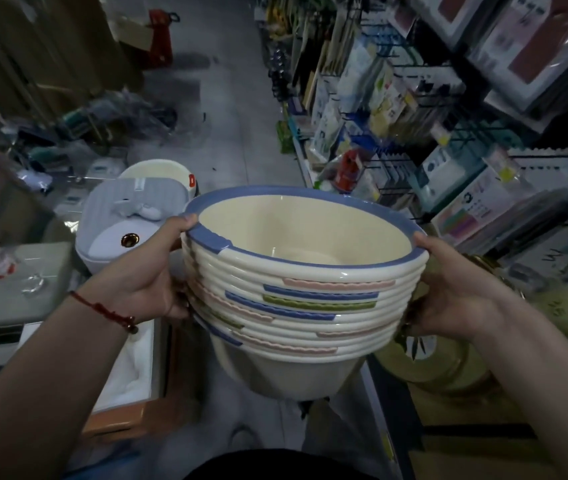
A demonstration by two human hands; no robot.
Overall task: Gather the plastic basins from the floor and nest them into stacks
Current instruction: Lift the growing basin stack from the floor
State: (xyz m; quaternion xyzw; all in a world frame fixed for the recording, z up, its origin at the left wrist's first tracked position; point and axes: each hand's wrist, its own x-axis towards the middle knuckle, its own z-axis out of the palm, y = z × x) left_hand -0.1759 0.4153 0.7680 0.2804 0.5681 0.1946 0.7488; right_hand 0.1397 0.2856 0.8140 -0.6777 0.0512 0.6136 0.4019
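The stack of basins (301,299), cream with blue, pink and green rim strips, hangs in the air before me above the aisle floor (227,140), nothing under it but my grip. My left hand (144,271) clasps the left of the rims, thumb over the top blue lip, and my right hand (449,289) cups the right. I judge it light but bulky, stiff and glossy-slick, so opposite rims are the safest hold.

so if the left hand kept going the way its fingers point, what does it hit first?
The left hand already grips the basin stack, fingers pointing right into its side. Pushing on, it meets only that stack wall; depth beyond is unclear.
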